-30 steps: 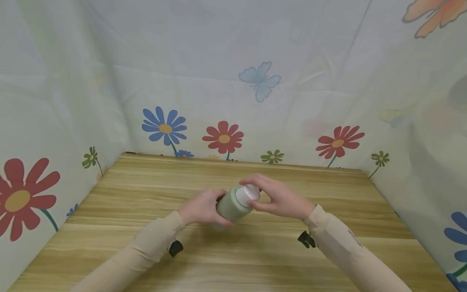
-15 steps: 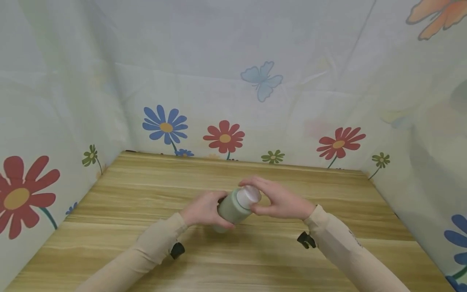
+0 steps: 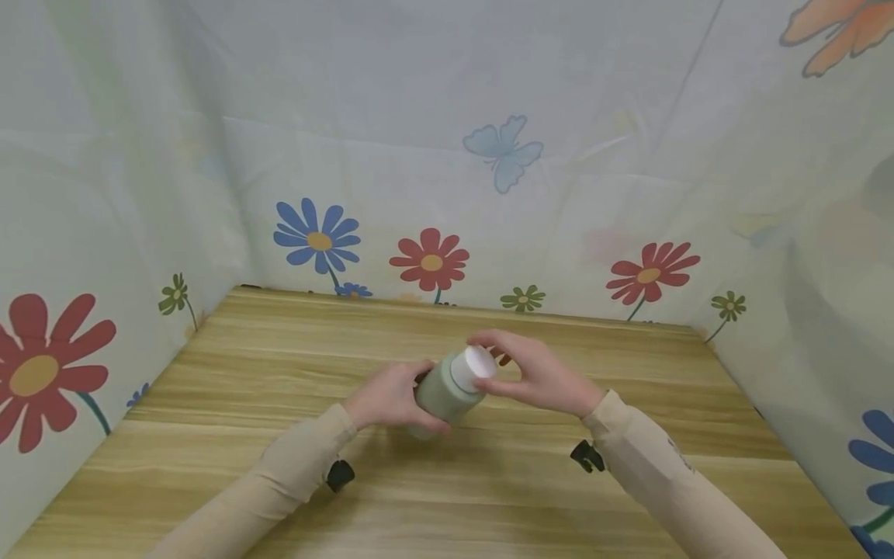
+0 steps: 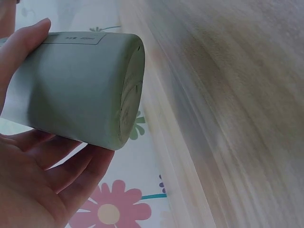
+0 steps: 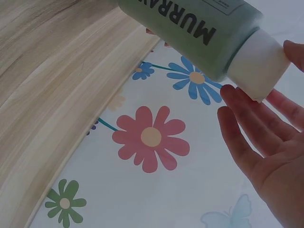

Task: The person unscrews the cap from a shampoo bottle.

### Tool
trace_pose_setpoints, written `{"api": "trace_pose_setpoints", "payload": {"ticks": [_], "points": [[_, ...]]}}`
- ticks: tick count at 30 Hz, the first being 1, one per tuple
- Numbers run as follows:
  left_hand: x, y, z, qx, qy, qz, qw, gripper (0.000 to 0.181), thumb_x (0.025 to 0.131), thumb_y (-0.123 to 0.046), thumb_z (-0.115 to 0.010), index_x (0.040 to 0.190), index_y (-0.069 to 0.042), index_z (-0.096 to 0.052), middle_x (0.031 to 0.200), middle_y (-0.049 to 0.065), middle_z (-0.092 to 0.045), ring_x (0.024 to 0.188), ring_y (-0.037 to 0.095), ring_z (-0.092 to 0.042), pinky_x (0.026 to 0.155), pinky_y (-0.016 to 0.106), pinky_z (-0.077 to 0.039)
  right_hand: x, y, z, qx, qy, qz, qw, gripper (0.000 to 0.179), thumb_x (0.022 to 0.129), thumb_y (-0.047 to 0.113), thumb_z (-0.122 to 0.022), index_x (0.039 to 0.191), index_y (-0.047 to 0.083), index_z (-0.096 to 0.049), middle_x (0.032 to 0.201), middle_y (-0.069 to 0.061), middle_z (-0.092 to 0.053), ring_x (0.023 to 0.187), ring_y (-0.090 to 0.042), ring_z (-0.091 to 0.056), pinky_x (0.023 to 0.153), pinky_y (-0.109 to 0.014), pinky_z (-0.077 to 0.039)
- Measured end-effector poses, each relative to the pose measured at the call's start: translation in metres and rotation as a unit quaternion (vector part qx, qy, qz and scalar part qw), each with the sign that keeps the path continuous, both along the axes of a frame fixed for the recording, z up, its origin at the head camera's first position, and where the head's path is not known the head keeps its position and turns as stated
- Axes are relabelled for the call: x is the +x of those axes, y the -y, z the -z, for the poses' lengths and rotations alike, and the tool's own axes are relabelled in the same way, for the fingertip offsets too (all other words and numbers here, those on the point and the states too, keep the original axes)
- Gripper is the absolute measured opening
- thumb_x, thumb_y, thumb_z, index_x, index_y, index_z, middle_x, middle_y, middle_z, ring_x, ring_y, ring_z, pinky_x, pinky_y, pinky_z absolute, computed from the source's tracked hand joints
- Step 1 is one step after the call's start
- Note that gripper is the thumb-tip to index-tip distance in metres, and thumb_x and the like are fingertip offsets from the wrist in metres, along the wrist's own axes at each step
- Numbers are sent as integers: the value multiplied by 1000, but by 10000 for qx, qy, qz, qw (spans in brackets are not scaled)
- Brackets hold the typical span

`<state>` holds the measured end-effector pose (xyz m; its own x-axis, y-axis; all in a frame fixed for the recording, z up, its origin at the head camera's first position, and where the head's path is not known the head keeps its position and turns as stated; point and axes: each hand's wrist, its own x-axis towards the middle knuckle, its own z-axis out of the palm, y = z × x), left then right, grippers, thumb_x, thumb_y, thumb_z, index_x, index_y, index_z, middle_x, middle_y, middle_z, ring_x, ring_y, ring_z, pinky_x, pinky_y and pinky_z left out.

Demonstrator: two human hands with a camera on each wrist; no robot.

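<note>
A pale green bottle [image 3: 441,394] with a white cap [image 3: 474,368] is held tilted above the wooden table, its cap end up and to the right. My left hand [image 3: 393,397] grips the bottle's body, thumb on the near side and fingers round the far side. In the left wrist view the bottle's base [image 4: 131,92] is off the tabletop. My right hand [image 3: 541,375] is at the cap, with the thumb against one side and the fingers along the other. Dark letters reading "MURRA" show on the bottle's side in the right wrist view; the rest is cut off.
The wood-grained table [image 3: 279,334] is bounded by a white cloth backdrop [image 3: 391,140] printed with flowers and butterflies at the back and both sides. A dark strap piece [image 3: 340,475] hangs at the left wrist and another dark piece [image 3: 587,456] at the right.
My right hand's fingers have shifted round the cap and spread a little, showing more of its top. The bottle has tipped and moved slightly, still in my left hand.
</note>
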<state>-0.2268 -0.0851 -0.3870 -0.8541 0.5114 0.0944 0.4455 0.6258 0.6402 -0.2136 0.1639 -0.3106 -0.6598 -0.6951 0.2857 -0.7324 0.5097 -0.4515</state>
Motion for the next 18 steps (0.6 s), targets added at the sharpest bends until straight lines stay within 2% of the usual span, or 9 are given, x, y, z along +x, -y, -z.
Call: {"api": "trace_pose_setpoints", "payload": {"ticks": [7,12,14,18], "points": [[2,0,0,97,86,63,9999,71,64,-41,-88,123,-16,-58,114,-2,-67,99,15,-62,89,40,-52,0,-1,-3,329,62,-310,9990,52,87,16,-71,133,10,-50,130,-4,-59,111,-17,-59,95,-40,-53],[2,-1,1,181,131,114,9997,68,64,-40,-89,121,-17,-59,111,-3,-67,97,14,-62,87,38,-52,0,-1,-4,358,-40,-503,9981,52,86,13,-72,133,11,-49,131,-4,-58,118,-18,-57,101,-40,-49],[1,-2,2,189,122,156,9996,68,64,-40,-89,120,-17,-59,110,-4,-67,96,13,-62,86,37,-52,0,0,-3,301,-21,-474,9984,54,87,18,-72,135,13,-48,133,-2,-57,120,-17,-56,101,-40,-49],[1,-4,3,158,87,256,9995,68,63,-42,-88,119,-16,-59,110,-3,-67,95,13,-62,86,37,-52,1,-1,1,175,130,-141,9997,61,88,29,-72,141,17,-44,139,1,-53,121,-15,-55,98,-39,-50]]}}
